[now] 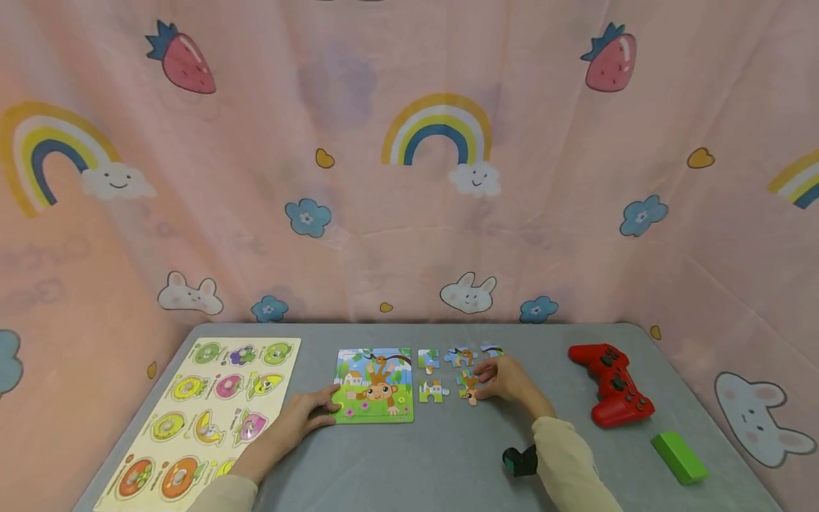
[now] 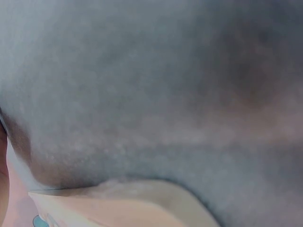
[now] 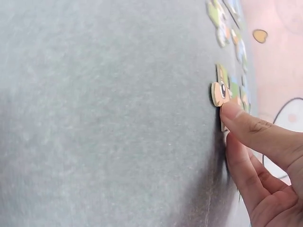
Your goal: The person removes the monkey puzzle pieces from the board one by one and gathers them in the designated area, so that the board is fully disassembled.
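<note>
A jigsaw puzzle (image 1: 374, 387) with a monkey picture lies in the middle of the table. Along its left edge rest the fingers of my left hand (image 1: 301, 421). In the left wrist view only a sliver of this hand shows, at the left border. My right hand (image 1: 508, 380) pinches a puzzle piece (image 3: 219, 94) with part of the monkey's face, thumb against one side. Around it lie other loose pieces: a blue and green one (image 1: 429, 360), one with a house (image 1: 434, 390), one with brown branch (image 1: 461, 356), and another at the back (image 1: 491, 350).
A cream board of fruit pictures (image 1: 207, 398) lies on the left, partly under my left forearm. To the right are a red game controller (image 1: 611, 384) and a green block (image 1: 680, 457). A black object (image 1: 520, 461) sits at my right sleeve. A pink patterned curtain (image 1: 409, 249) hangs behind the table.
</note>
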`<action>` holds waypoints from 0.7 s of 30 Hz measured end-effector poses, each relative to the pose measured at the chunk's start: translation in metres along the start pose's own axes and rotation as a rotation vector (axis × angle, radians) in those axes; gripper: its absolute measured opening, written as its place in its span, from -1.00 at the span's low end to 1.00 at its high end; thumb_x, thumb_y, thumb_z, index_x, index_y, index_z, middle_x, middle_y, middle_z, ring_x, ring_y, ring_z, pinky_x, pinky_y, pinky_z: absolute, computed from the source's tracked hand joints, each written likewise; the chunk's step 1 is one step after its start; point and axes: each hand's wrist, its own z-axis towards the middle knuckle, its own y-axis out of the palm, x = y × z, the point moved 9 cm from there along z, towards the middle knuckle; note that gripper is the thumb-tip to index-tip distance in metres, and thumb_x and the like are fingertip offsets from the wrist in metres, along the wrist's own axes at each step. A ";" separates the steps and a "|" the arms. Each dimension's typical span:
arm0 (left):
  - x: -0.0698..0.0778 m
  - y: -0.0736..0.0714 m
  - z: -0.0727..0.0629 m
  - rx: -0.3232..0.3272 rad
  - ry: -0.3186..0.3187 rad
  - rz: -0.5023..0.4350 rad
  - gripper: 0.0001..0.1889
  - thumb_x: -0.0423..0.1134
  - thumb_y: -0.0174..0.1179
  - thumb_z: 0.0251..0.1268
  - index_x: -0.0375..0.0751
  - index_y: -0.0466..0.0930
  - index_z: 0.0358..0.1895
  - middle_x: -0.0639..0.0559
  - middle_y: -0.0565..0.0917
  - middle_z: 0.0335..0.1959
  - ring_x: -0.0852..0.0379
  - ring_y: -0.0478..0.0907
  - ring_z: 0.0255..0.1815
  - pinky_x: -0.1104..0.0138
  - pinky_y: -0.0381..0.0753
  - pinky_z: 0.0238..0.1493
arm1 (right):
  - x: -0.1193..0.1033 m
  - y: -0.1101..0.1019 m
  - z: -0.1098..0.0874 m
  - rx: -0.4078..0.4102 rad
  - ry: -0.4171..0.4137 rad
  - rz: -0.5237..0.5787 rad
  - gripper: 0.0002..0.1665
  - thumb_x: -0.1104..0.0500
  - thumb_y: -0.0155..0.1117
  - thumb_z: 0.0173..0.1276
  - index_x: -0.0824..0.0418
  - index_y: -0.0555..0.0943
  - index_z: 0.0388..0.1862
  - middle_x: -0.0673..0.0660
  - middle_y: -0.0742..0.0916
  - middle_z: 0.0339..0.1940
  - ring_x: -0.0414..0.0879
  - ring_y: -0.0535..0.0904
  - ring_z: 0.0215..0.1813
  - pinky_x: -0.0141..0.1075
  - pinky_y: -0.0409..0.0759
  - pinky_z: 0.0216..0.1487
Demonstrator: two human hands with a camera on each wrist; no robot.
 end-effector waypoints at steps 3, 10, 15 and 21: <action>-0.001 0.001 -0.001 0.004 -0.005 -0.002 -0.83 -0.29 0.30 0.17 -0.29 0.67 -0.22 -0.32 0.54 0.16 -0.26 0.51 0.14 -0.05 0.48 0.10 | 0.000 0.000 -0.002 -0.011 -0.011 0.039 -0.57 0.40 0.57 -0.11 0.43 0.64 -0.20 0.14 0.72 -0.40 -0.12 0.59 -0.39 -0.31 0.56 -0.37; -0.002 0.002 -0.002 0.001 -0.003 0.001 -0.82 -0.31 0.30 0.16 -0.31 0.67 -0.19 -0.32 0.53 0.17 -0.26 0.51 0.14 -0.05 0.48 0.10 | 0.003 -0.005 -0.009 0.023 -0.002 0.130 -0.53 0.36 0.56 -0.06 0.47 0.62 -0.13 0.26 0.73 -0.31 0.03 0.66 -0.26 -0.20 0.63 -0.23; -0.003 0.002 0.000 -0.021 -0.020 -0.006 -0.82 -0.30 0.29 0.18 -0.29 0.67 -0.18 -0.31 0.52 0.19 -0.25 0.50 0.16 -0.05 0.47 0.12 | -0.003 -0.003 -0.010 0.082 -0.030 0.290 -0.51 0.37 0.43 0.12 0.54 0.54 0.01 0.39 0.71 -0.16 0.13 0.68 -0.18 -0.24 0.65 -0.21; -0.002 0.002 -0.001 -0.009 -0.004 0.003 -0.82 -0.29 0.29 0.18 -0.30 0.68 -0.18 -0.32 0.53 0.18 -0.26 0.51 0.15 -0.05 0.48 0.11 | -0.027 0.027 -0.003 0.018 -0.089 0.612 -0.48 0.44 0.26 0.27 0.61 0.38 0.17 0.51 0.58 0.09 0.26 0.59 0.09 -0.28 0.63 -0.03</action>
